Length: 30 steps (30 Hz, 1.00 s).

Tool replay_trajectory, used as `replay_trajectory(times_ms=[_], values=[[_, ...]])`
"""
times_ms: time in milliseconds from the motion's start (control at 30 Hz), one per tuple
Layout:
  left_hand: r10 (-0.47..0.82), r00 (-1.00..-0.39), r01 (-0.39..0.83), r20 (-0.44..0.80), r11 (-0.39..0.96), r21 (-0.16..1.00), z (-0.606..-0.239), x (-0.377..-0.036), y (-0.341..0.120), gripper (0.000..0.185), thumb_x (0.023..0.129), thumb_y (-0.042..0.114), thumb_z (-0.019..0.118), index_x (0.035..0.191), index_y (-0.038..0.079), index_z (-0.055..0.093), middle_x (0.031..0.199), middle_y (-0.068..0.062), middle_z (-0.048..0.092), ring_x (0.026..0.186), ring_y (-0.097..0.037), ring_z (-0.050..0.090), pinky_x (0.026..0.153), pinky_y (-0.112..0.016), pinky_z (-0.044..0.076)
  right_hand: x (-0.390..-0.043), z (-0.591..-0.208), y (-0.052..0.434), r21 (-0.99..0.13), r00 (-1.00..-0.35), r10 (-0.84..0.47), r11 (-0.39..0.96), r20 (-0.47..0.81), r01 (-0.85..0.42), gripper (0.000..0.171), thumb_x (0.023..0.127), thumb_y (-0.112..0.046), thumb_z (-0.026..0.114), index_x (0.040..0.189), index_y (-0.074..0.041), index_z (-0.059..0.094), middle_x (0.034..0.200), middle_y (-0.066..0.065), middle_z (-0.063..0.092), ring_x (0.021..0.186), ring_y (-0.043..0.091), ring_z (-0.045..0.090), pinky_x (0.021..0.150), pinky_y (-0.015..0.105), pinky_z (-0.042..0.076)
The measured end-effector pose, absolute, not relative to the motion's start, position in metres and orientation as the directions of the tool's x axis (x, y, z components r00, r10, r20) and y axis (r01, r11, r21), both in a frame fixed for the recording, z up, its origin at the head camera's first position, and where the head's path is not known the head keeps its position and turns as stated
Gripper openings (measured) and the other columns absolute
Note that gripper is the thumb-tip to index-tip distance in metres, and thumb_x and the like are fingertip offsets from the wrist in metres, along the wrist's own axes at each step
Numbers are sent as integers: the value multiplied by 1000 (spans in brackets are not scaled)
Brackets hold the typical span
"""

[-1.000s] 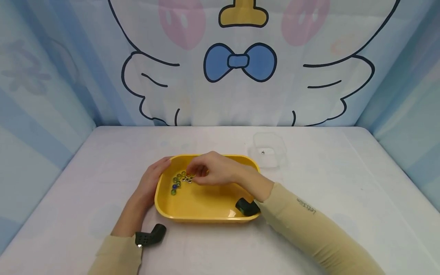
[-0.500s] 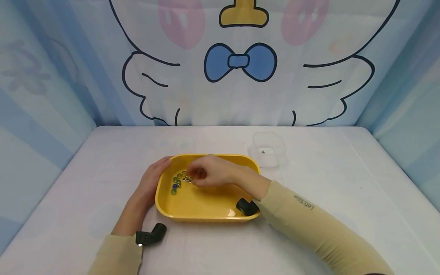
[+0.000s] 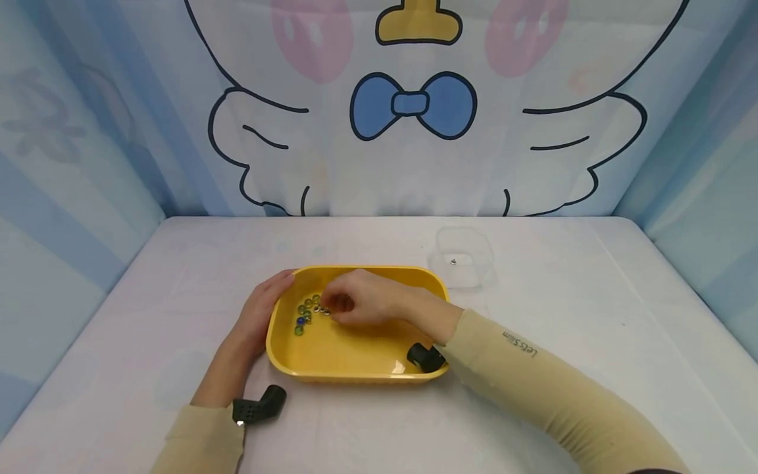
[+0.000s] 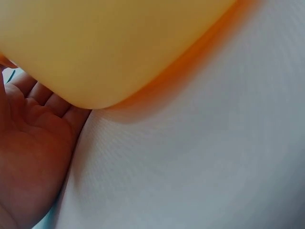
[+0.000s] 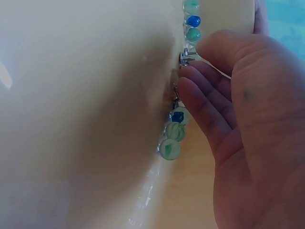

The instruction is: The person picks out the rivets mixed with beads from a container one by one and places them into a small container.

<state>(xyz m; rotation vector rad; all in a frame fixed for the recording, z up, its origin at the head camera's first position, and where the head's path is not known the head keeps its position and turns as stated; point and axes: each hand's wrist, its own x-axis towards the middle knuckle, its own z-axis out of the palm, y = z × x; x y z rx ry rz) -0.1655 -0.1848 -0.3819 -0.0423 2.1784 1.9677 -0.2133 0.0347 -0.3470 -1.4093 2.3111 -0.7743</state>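
Observation:
My left hand point(image 3: 260, 313) holds the left side of a yellow tray point(image 3: 343, 361), its fingers along the outer wall in the left wrist view. My right hand point(image 3: 367, 296) reaches inside the tray, thumb and fingers bent down near its far-left part. In the right wrist view, small silver pieces like thumbtacks point(image 5: 186, 57) sit at the gap between thumb and fingertips; whether one is pinched I cannot tell. Green marbles point(image 3: 299, 330) and a blue marble point(image 3: 301, 321) lie in a curved row at the tray's left, with several tacks beside them.
A clear plastic container point(image 3: 474, 270) stands behind the tray's right corner, with one small silver piece inside. The white table point(image 3: 592, 342) extends around the tray, and a printed curtain point(image 3: 414, 178) hangs at its back.
My right hand has shifted slightly toward the near side of the tray, its forearm lower in the head view. My left hand and the tray stay nearly still.

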Motion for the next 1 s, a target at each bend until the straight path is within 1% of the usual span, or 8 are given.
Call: replay_trajectory(times_ms=[300, 567, 1000], values=[[117, -978, -158, -171, 114, 981, -382, -165, -185, 52, 109, 38, 35, 149, 6, 46, 148, -10, 50, 135, -21, 45, 115, -36, 33, -214, -349, 33, -592, -444, -896, 354, 7, -724, 20, 94, -5, 68, 113, -3, 70, 104, 3, 66, 89, 14, 60, 81, 18, 51], [119, -977, -166, -180, 117, 979, -382, -165, -186, 52, 109, 38, 35, 149, 7, 46, 148, -9, 49, 135, -21, 45, 115, -36, 32, -214, -347, 32, -591, -428, -903, 364, -34, -720, 21, 94, -4, 67, 115, -4, 69, 105, 3, 65, 89, 13, 59, 80, 19, 50], [105, -974, -189, -201, 112, 976, -383, -166, -186, 53, 108, 40, 38, 151, 8, 45, 150, -9, 48, 138, -22, 42, 117, -39, 29, -214, -347, 30, -560, -404, -913, 367, -63, -743, 14, 94, -8, 69, 108, -9, 72, 101, -2, 65, 90, 10, 56, 81, 18, 48]])
